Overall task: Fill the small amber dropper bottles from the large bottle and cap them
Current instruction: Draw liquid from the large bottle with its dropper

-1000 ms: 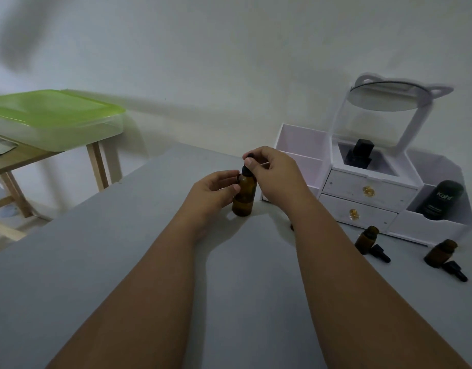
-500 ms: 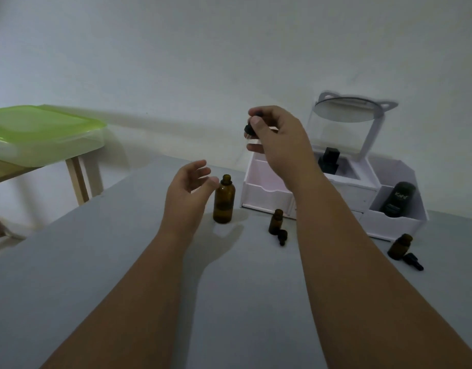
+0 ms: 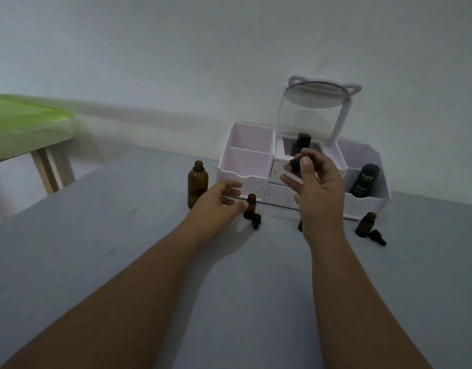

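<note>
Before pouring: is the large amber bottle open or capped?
Open. The large amber bottle has a bare neck; the right hand pinches a black cap.

Large amber bottle (image 3: 197, 185) upright, uncapped, its black cap (image 3: 295, 165) aloft; small amber bottle (image 3: 250, 206) open, dropper (image 3: 256, 220) beside

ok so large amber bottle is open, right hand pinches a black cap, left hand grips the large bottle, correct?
No. Head view: the left hand grips nothing; it is open beside a small amber bottle, not round the large amber bottle. That bottle is open and the right hand pinches a black cap.
</note>
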